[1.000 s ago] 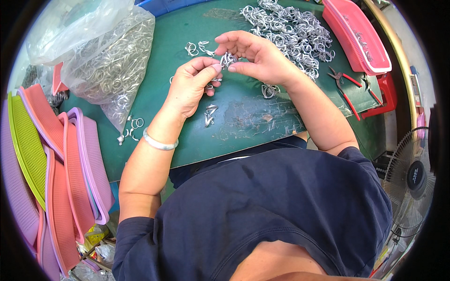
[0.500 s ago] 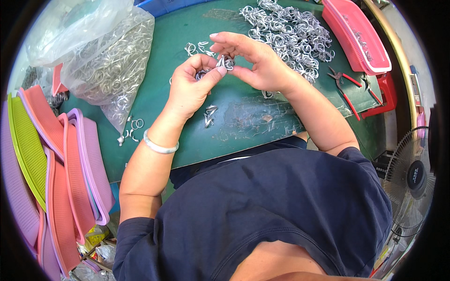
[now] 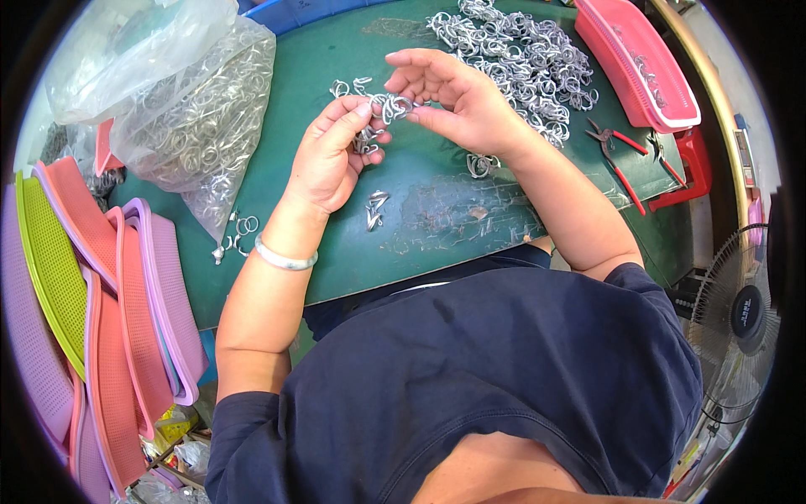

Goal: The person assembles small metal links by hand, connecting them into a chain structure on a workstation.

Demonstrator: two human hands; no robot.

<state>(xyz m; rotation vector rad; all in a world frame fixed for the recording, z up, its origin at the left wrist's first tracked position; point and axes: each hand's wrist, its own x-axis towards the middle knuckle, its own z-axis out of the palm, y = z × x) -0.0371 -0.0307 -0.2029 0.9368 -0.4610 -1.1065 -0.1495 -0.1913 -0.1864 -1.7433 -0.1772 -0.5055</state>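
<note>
A bunch of silver metal rings [image 3: 391, 107] is gripped between the thumb and fingers of my left hand [image 3: 323, 160], with more rings showing against its lower fingers. My right hand [image 3: 474, 105] curves beside the bunch. Its thumb tip touches the bunch's right end, while the other fingers stay spread away from the thumb. A few loose rings [image 3: 340, 88] lie just beyond my left hand. One small cluster of rings [image 3: 481, 165] rests under my right wrist, and some narrow silver pieces [image 3: 375, 210] lie nearer me on the green table [image 3: 336, 269].
A big ring pile [image 3: 529, 63] lies at the far right, beside a pink basket [image 3: 634, 63]. Red-handled pliers [image 3: 617, 160] rest at right. On the left stand a clear bag of rings [image 3: 201, 109] and stacked plastic baskets [image 3: 109, 311]. A fan [image 3: 743, 311] is at far right.
My left hand has shifted slightly left and its fingers have loosened, showing more of the rings. My right hand has moved slightly right, uncovering the gap between the hands.
</note>
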